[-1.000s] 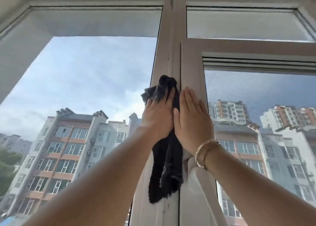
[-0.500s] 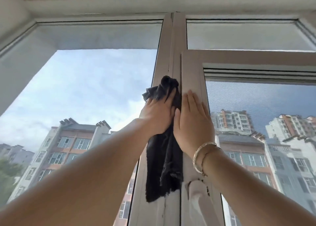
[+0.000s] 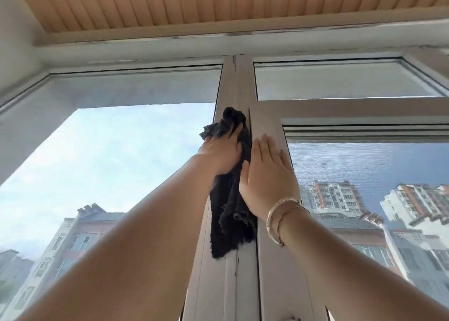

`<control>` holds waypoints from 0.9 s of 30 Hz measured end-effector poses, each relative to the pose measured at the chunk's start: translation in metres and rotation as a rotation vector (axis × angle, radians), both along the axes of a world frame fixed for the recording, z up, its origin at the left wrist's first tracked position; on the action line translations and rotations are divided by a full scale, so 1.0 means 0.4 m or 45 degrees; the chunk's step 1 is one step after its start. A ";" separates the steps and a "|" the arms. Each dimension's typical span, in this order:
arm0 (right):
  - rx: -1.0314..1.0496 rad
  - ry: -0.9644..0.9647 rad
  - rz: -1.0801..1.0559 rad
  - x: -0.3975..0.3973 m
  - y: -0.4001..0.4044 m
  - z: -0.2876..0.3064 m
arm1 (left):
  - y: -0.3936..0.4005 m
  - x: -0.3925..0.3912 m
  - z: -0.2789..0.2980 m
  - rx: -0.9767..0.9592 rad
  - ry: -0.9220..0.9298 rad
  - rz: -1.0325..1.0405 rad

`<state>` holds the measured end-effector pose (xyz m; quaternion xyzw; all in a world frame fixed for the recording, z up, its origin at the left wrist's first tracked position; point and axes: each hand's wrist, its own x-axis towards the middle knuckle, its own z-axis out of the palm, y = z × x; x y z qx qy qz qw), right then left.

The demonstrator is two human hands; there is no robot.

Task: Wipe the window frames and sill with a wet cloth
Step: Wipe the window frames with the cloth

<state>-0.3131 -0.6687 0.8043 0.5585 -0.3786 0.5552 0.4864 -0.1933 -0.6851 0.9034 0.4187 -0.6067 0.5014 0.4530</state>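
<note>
Two hands are up on the central mullion, the white upright that splits the window — take everything else from it. Your left hand presses the dark cloth against the mullion's face, fingers mostly straight over the bunched upper part, so it pushes the fabric rather than gripping it. The cloth's top knot sits just above your fingertips on the mullion; its long ragged tail hangs down the mullion below your palm. Your right hand lies flat and open on the sash frame just right of the mullion, its inner edge touching the cloth, a bracelet at the wrist.

The cloth looks soft, limp and light, and it will likely fold and slide under pressure rather than hold a shape. A wet one should cling to the smooth frame, yet the hanging tail could drag or slip free if you only push with flat fingers. Gather the bunched upper part into your palm for firmer control, and let the tail trail.

Judging by the task, the mullion above the cloth, the top rail left of it and the sill — out of view below — are not yet reached.
</note>
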 end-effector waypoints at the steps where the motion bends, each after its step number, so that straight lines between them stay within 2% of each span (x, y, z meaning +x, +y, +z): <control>1: 0.001 0.002 0.004 0.000 -0.001 -0.001 | -0.002 -0.001 0.000 0.001 0.009 -0.013; 5: 0.013 -0.001 0.051 0.002 0.001 0.004 | -0.001 -0.002 -0.052 -0.011 -0.031 0.002; 11: 0.067 0.012 0.098 -0.004 0.015 0.004 | 0.019 0.018 -0.253 -0.063 -0.182 -0.145; 13: 0.087 0.013 0.098 -0.002 0.016 0.002 | 0.018 0.028 -0.279 -0.104 -0.225 -0.146; 16: 0.077 0.005 0.081 0.000 0.012 0.003 | 0.007 0.034 -0.225 -0.080 -0.279 -0.097; 21: 0.049 0.028 0.058 -0.004 0.007 0.004 | -0.010 0.005 -0.020 -0.005 -0.205 0.123; 24: 0.016 0.036 0.070 -0.006 0.000 0.004 | -0.004 -0.017 0.045 -0.028 -0.140 0.079; 27: 0.004 0.039 0.085 -0.007 -0.002 0.002 | -0.009 -0.023 0.048 -0.026 -0.086 0.000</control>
